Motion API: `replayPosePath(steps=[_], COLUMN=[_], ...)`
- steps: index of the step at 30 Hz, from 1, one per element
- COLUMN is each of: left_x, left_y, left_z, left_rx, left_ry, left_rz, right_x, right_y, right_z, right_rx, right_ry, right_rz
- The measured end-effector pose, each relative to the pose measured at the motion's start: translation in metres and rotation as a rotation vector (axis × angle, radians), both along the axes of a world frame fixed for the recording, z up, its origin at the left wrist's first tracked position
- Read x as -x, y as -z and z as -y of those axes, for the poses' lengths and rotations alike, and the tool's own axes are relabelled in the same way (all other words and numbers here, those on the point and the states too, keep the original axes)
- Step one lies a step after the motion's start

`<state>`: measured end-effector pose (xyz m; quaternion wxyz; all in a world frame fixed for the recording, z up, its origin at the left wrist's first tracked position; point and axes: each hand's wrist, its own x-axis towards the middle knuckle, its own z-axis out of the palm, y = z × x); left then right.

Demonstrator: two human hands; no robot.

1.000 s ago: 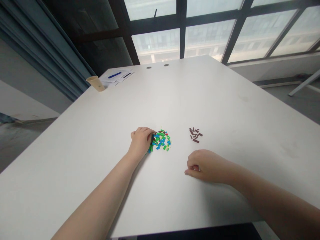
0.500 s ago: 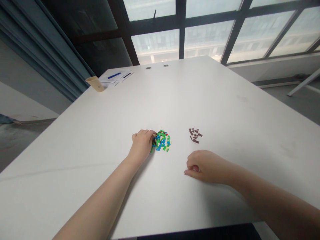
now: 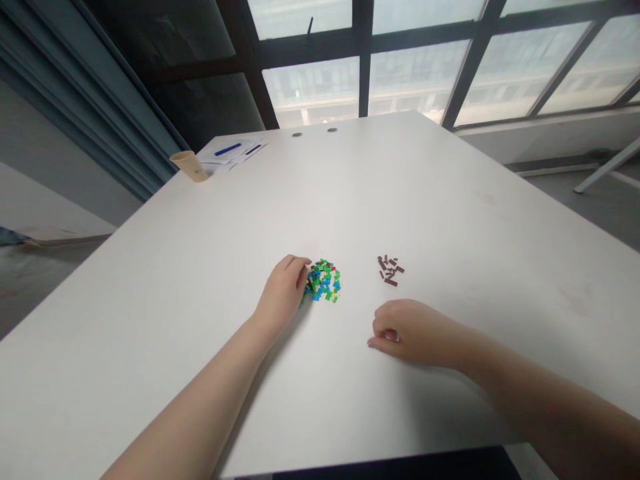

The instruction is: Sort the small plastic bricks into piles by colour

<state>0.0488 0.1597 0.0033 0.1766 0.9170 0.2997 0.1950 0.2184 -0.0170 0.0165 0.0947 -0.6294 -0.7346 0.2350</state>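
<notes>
A small heap of tiny green, blue and red bricks (image 3: 325, 282) lies in the middle of the white table (image 3: 350, 187). My left hand (image 3: 283, 292) rests at the heap's left edge, fingers curled with the tips pinched in among the pieces; what they grip is hidden. To the right sits a smaller cluster of dark brown bricks (image 3: 391, 270). My right hand (image 3: 413, 330) lies on the table below that cluster, closed in a loose fist, and touches none of the bricks.
A paper cup (image 3: 189, 166) stands at the table's far left edge beside some papers with a blue pen (image 3: 235, 149). The near table edge runs just under my forearms. Windows and a grey curtain lie behind the table.
My left hand has turned a little, its fingertips working at the heap's left edge. The right hand has stayed still.
</notes>
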Motion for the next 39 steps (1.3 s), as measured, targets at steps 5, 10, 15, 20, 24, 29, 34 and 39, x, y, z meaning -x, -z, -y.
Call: replayPosePath(steps=[5, 10, 15, 20, 24, 29, 34, 39], left_x=[-0.007, -0.013, -0.013, -0.013, -0.012, -0.01, -0.009, -0.01], left_y=[-0.005, -0.004, -0.006, -0.003, 0.002, 0.003, 0.005, 0.007], left_z=[0.034, 0.059, 0.06, 0.059, 0.059, 0.062, 0.062, 0.063], left_rx=[0.837, 1.416, 1.549, 1.594, 1.686, 1.82, 1.833, 1.843], left_ry=[0.092, 0.065, 0.086, 0.111, 0.166, 0.226, 0.244, 0.242], left_rz=[0.27, 0.421, 0.441, 0.427, 0.394, 0.316, 0.307, 0.309], right_x=[0.003, 0.007, 0.012, 0.015, 0.014, 0.012, 0.012, 0.013], right_y=[0.001, 0.005, 0.011, 0.012, 0.009, 0.004, 0.001, 0.001], right_z=[-0.002, -0.003, -0.004, -0.004, -0.004, -0.005, -0.005, -0.005], right_rx=[-0.166, -0.429, -0.576, -0.549, -0.499, -0.347, -0.357, -0.345], right_ry=[0.155, 0.221, 0.179, 0.203, 0.207, 0.061, 0.045, 0.053], right_rz=[-0.126, -0.31, -0.339, -0.39, -0.41, -0.469, -0.465, -0.459])
